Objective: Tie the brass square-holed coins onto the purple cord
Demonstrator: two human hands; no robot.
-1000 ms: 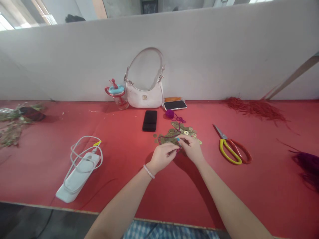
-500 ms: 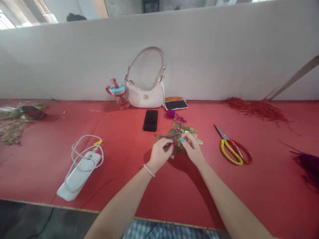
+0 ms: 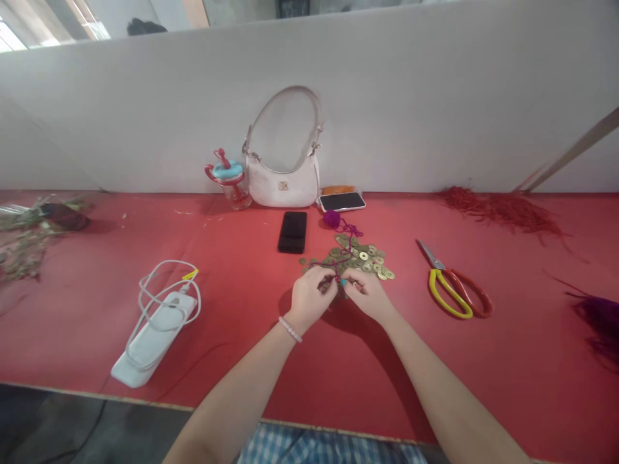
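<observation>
My left hand (image 3: 313, 293) pinches purple yarn (image 3: 349, 245) over a pile of brass coins with holes (image 3: 372, 258). Close against its fingertips, my right hand (image 3: 367, 293) is closed too, thumb and forefinger at the same yarn. From the hands the strand runs back across the coins to a small purple yarn ball (image 3: 331, 219). Part of the pile is hidden behind my fingers, and whether a coin is between them is too small to tell.
Scissors (image 3: 447, 283) with red and yellow handles lie to the right. Behind are a black phone (image 3: 293, 232), a white phone (image 3: 342, 202), a handbag (image 3: 283, 183) and a cup (image 3: 235, 190). A white power bank with cable (image 3: 155, 341) lies left; dark purple yarn (image 3: 599, 322) far right.
My right hand has moved left and its fingertips now meet those of my left hand at the yarn. The left hand has stayed nearly in place.
</observation>
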